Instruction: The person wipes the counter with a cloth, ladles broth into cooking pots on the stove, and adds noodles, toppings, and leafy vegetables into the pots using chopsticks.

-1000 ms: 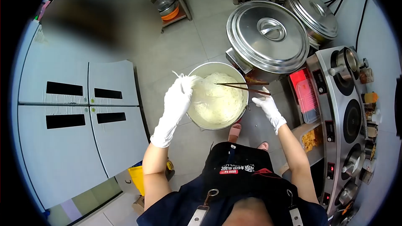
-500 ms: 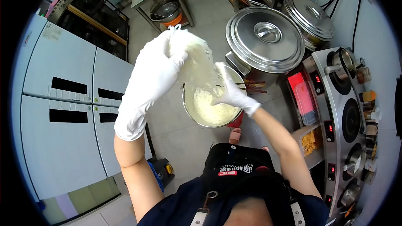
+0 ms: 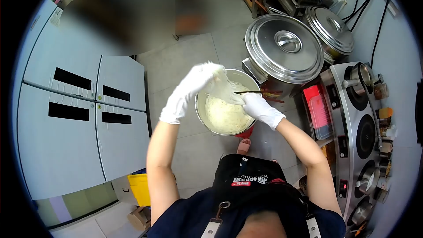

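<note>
White noodles (image 3: 227, 114) fill much of a round metal pot (image 3: 199, 113) in front of me. My left hand (image 3: 200, 77), in a white glove, is closed on a raised bunch of noodles (image 3: 220, 89) above the pot's left side. These strands hang down over the pot toward my other hand. My right hand (image 3: 259, 107), also gloved, is at the pot's right side with its fingers closed at the lower end of that bunch. Dark chopsticks (image 3: 269, 91) lie across the pot's right rim, just above my right hand.
A large lidded steel pot (image 3: 284, 48) stands beyond on the right, with another lidded pot (image 3: 330, 28) behind it. The cooktop (image 3: 348, 136) with small pans runs along the right. White cabinets (image 3: 57, 145) line the left. A yellow item (image 3: 139, 189) is at lower left.
The left hand has come down from its raised position with the noodles still in it. The right hand's spread fingers have closed at the hanging strands.
</note>
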Motion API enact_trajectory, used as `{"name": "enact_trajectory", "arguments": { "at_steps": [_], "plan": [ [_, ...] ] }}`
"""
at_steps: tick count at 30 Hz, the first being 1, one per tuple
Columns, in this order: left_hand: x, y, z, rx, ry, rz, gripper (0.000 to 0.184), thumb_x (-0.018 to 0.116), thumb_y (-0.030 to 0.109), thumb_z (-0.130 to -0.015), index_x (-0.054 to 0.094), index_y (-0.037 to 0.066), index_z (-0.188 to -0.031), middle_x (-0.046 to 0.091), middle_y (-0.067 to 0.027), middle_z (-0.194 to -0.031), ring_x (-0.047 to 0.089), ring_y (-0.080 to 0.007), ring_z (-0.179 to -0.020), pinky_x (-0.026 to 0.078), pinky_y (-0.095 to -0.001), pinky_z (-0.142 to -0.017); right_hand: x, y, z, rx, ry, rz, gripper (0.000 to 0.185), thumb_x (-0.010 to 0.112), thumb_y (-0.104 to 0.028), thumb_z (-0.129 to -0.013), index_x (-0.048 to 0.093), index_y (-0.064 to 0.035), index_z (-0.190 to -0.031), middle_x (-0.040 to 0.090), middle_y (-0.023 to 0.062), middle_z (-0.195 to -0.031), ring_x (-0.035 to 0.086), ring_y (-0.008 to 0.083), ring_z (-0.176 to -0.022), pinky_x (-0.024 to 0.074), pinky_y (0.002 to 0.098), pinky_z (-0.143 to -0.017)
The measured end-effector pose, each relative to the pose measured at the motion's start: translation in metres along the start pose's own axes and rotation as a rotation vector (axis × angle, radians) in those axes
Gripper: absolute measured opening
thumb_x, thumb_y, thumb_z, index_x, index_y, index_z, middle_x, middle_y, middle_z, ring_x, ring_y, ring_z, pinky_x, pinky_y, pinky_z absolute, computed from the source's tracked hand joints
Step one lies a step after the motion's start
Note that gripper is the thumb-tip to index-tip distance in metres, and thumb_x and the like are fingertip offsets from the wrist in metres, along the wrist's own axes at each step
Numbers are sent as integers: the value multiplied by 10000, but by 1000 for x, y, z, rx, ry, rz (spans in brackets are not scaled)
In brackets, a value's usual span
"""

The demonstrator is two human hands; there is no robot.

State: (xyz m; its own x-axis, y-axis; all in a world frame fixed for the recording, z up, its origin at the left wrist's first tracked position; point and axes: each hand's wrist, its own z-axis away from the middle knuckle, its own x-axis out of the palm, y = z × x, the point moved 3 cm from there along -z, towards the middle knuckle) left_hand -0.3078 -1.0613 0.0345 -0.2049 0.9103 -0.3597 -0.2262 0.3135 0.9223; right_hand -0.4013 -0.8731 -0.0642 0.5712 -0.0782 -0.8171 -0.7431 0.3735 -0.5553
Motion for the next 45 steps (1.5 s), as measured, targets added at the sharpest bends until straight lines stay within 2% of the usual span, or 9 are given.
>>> {"name": "enact_trajectory", "arguments": {
  "at_steps": [10, 14, 21, 23, 25, 27, 32, 38, 45],
  "plan": [
    [81, -103, 13, -105, 7, 1194, 451, 620, 257, -878, 530, 41, -1263, 540, -50, -1259, 505, -156, -1155, 405, -327, -992, -44, -47, -51, 156, -53, -549, 270, 516, -194, -860, 642, 31, -779, 620, 97, -650, 591, 162, -551, 487, 309, -563],
    [77, -81, 20, 1, 77, 577, 447, 670, 195, -841, 532, 53, -1242, 609, -41, -1107, 574, -138, -1014, 455, -305, -911, -39, -46, -60, 128, -95, -874, 234, 589, -196, -771, 654, 25, -729, 623, 87, -639, 579, 142, -555, 451, 293, -528],
    [124, -162, -3, 164, 285, -449, 372, 547, 77, -784, 555, 52, -1155, 585, -149, -1112, 578, -293, -964, 475, -406, -855, -70, -81, -56, -304, 40, 345, 365, 696, -286, -710, 646, -49, -983, 641, 179, -968, 615, 330, -911, 493, 443, -802],
    [123, -122, 41, -190, 547, 731, 246, 520, 120, -862, 571, 57, -1094, 599, -96, -1062, 572, -238, -963, 466, -376, -848, -70, -136, -57, -549, 57, 306, 346, 694, -230, -738, 638, -47, -1028, 631, 148, -970, 612, 314, -912, 501, 413, -791],
    [131, -117, 50, 159, 659, 323, 343, 523, 187, -902, 511, 70, -1224, 601, -69, -1068, 562, -151, -1001, 483, -289, -807, -67, -202, -43, -774, -53, 157, 332, 672, -193, -769, 627, -51, -1066, 627, 134, -964, 610, 311, -903, 502, 403, -791],
    [139, -92, 58, 121, 821, 1147, 320, 542, 123, -876, 555, 15, -1176, 604, -79, -1101, 516, -149, -1109, 434, -279, -925, -52, -283, 3, -1039, -266, 27, 357, 641, -180, -804, 602, -75, -1143, 629, 119, -968, 608, 308, -895, 500, 401, -792],
    [149, -79, 92, 80, 874, 845, 312, 544, 117, -872, 563, 13, -1166, 607, -80, -1101, 520, -154, -1109, 433, -281, -928, -53, -446, 184, -1454, -1009, -39, 696, 525, -151, -848, 212, -77, -1466, 606, 222, -877, 595, 381, -792, 477, 422, -739],
    [166, -61, 136, 25, 960, 651, 304, 545, 108, -868, 573, 11, -1154, 610, -82, -1102, 525, -161, -1107, 433, -283, -931, -103, -541, 337, -1691, -848, -209, 716, 403, -44, -835, 46, 109, -1437, 605, 272, -1059, 622, 342, -914, 492, 401, -825],
    [188, -37, 149, 25, 1006, 510, 294, 547, 99, -863, 584, 9, -1141, 614, -84, -1103, 531, -168, -1106, 433, -286, -935, -115, -525, 384, -1757, -840, -251, 222, 460, -89, -851, 505, 6, -1046, 596, 159, -806, 577, 259, -721, 466, 308, -705]
  ]
}}
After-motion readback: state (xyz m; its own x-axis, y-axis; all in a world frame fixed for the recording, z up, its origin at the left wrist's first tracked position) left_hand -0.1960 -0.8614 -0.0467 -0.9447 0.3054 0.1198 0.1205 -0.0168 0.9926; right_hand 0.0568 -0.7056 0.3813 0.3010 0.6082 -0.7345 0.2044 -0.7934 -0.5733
